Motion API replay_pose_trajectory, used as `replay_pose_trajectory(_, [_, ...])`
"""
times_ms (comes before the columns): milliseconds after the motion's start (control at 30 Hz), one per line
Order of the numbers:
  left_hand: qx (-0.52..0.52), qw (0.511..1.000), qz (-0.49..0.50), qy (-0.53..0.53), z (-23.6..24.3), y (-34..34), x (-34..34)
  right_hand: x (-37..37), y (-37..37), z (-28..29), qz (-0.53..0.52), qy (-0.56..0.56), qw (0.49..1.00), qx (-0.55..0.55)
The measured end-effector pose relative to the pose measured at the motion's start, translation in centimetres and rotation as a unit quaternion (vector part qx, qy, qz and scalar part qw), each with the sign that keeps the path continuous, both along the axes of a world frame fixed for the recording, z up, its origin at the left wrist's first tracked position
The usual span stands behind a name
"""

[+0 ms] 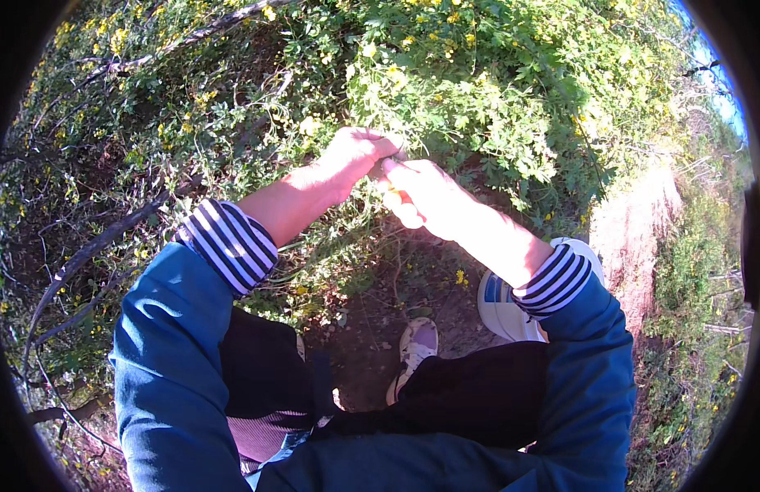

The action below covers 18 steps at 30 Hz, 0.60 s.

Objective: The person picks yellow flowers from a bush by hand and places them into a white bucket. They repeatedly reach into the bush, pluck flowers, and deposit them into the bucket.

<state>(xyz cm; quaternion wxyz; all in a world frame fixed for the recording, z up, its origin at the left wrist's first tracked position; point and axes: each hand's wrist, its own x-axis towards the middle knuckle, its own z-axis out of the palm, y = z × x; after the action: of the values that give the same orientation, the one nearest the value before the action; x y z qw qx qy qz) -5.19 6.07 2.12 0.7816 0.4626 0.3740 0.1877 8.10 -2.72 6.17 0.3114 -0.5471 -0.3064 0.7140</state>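
Note:
My left hand [353, 164] and my right hand [425, 195] meet in bright sun in front of the low green plants [486, 131]. The thumb and fingers of the left are pressed together, pointing toward the right hand's fingertips. On the right hand, the thumb and forefinger pinch while the other fingers curl under. Something small and thin seems to lie between the fingertips, but glare and the fingers hide what it is. Leafy stems and yellow flowers stand close around both hands.
A white bucket [499, 307] with blue marking stands beside my right forearm, partly covered by the sleeve. Bare dry branches [89, 250] cross the left side. My shoe [417, 344] rests on brown soil, and a pale dirt strip [638, 238] runs along the right.

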Motion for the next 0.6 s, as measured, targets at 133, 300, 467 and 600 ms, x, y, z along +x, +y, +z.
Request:
replay_pose_trajectory(133, [0.011,1.0,0.026,0.013,0.5,0.5,0.0,0.2,-0.6,1.5,0.157,-0.221,0.932,0.24])
replay_pose_trajectory(300, [-0.01,0.999,0.043,-0.002,0.6,3.7,-2.0,0.9,-2.3,0.7,0.16,0.048,0.986,-0.016])
replay_pose_trajectory(467, [-0.028,0.999,-0.005,-0.02,-0.9,4.2,-2.3,3.0,-0.5,-2.7,-0.018,0.175,0.984,0.011])
replay_pose_trajectory(600, [-0.006,1.0,-0.003,-0.009,-0.7,3.7,-2.1,3.1,0.9,-3.5,-0.103,0.143,0.984,0.018])
